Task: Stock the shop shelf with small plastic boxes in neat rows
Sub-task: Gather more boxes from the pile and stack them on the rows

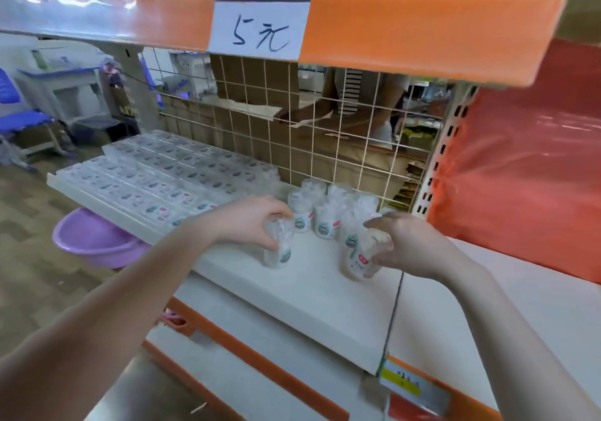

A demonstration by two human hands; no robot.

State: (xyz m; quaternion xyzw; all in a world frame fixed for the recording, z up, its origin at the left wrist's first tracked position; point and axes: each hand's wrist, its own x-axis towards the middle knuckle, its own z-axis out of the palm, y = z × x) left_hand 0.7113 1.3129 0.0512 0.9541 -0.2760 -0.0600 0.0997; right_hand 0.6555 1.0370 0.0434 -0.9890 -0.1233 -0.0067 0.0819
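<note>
- my left hand [252,222] — fingers wrapped round a clear tub [279,247] standing on the white shelf [312,297]
- right hand [405,242] fingers gripping another tub [361,259], tilted, just ahead of the standing tubs [325,214]
- flat boxes [169,173] in rows, left

Two forearms come into view from the near edge, one at the left and one at the right, and both are bare — no sleeve, cuff or glove shows anywhere along them. The left hand [257,220] and the right hand [403,242] are likewise uncovered. Neither wrist carries a watch, band or bracelet, and no ring can be made out on the fingers [276,214] that show (motion blur softens the fingertips, so fine detail there cannot be told). The arms are slim and smooth in outline, widening toward the near corners of the view — whatever is worn higher up lies outside the frame.
</note>
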